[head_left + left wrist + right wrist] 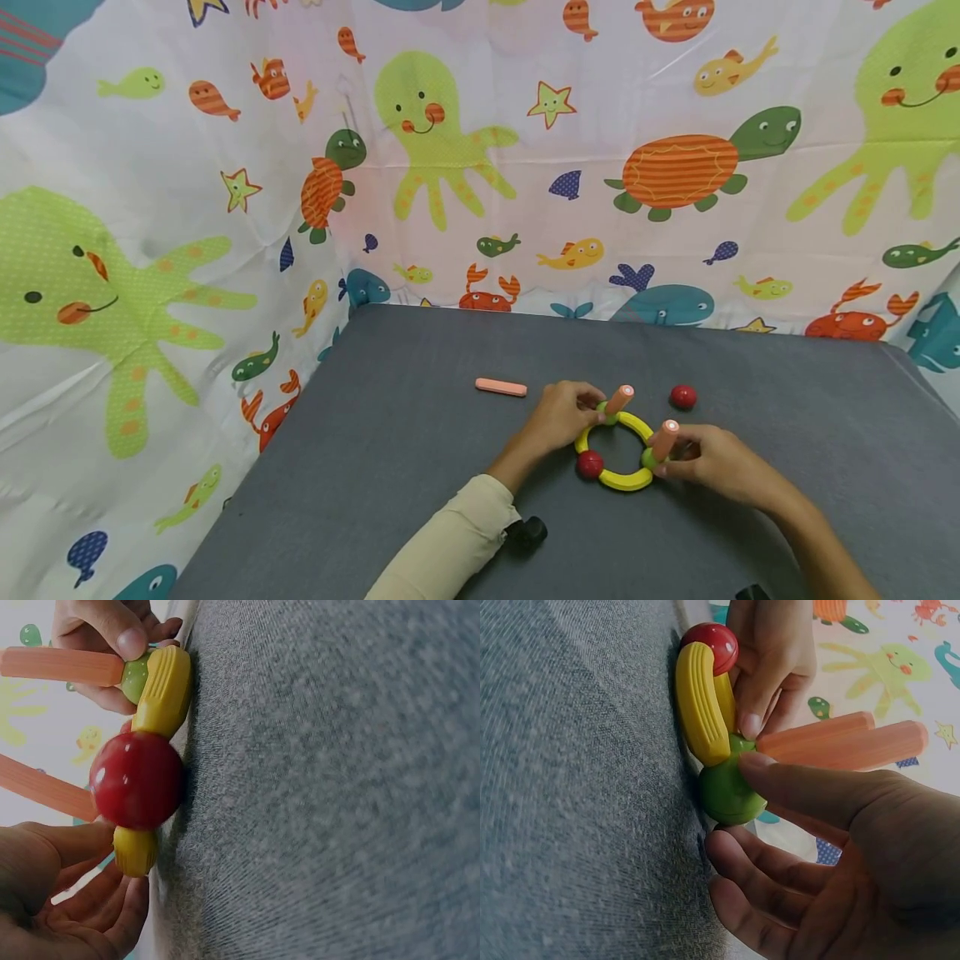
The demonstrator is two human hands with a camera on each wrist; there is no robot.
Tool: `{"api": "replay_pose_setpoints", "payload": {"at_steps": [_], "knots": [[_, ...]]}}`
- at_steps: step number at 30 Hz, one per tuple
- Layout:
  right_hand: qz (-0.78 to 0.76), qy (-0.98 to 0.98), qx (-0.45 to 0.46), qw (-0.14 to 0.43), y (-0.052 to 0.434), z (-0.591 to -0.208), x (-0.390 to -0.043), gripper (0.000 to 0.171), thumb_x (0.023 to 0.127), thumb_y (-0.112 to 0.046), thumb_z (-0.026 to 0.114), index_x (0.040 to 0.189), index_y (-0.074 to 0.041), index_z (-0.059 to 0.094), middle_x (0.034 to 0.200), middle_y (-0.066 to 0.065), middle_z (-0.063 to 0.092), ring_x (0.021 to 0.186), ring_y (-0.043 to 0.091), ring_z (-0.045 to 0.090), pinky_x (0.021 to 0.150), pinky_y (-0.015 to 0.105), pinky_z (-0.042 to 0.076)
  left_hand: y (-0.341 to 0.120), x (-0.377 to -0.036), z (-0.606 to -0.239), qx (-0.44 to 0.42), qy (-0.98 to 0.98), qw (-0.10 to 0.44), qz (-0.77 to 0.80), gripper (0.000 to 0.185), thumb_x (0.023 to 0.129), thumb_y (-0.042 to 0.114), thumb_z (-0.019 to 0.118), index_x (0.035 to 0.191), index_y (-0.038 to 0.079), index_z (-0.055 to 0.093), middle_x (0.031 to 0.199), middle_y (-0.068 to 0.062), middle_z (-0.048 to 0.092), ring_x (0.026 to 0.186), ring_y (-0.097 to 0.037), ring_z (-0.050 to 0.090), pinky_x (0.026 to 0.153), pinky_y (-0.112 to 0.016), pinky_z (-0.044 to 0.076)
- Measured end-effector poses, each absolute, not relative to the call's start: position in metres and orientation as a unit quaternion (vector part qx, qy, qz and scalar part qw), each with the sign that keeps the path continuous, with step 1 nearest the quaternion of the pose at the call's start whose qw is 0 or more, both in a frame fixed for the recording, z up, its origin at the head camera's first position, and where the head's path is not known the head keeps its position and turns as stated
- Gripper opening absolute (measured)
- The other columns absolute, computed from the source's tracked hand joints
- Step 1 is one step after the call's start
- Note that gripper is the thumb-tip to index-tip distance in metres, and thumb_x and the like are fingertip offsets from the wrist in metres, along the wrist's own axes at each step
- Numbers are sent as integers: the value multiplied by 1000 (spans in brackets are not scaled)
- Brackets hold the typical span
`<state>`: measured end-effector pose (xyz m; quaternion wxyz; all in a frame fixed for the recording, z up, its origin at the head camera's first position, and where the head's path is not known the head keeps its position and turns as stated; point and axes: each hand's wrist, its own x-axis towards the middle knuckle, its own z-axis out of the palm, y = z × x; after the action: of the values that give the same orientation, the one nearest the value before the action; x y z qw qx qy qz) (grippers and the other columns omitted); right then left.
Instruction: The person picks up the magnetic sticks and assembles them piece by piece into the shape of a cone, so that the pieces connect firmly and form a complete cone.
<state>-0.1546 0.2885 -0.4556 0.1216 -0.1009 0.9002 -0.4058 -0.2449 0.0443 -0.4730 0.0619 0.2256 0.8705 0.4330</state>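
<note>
Yellow curved pieces (626, 482), balls and upright sticks form a ring low over the grey cloth. My left hand (562, 414) pinches the ring's far side, by a green ball (606, 412) with a peach stick (619, 399) rising from it. On the right, thumb and fingers of my right hand (712, 462) hold another green ball (731, 791), which carries a second peach stick (665, 440). A red ball (590, 464) joins two yellow pieces at the near left. The left wrist view shows that red ball (137, 780) up close, partly covering the joint behind it.
A loose peach stick (501, 387) lies on the grey table (420, 433), left of and beyond the ring. Another red ball (682, 397) rests behind my right hand. A sea-animal printed curtain (517, 175) borders the table at the back and left.
</note>
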Motion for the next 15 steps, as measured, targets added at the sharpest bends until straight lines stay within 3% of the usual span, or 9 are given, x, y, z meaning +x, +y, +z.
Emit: {"api": "replay_pose_setpoints", "payload": {"at_steps": [8,15], "knots": [[-404,900,-107,127,287,-457,-154,36,90,-28,85,116,-4,75,94,2,74,82,17,66,69,27,53,45,-245,-474,226,866,62,442,22,93,11,83,115,10,81,104,-2,80,89,-3,73,74,-15,53],[-407,897,-115,125,288,-457,-153,36,91,-28,85,116,-4,75,92,2,73,80,15,65,68,27,52,41,-241,-475,228,868,62,436,23,98,21,79,119,13,79,109,1,79,92,-2,69,78,-17,54]]}}
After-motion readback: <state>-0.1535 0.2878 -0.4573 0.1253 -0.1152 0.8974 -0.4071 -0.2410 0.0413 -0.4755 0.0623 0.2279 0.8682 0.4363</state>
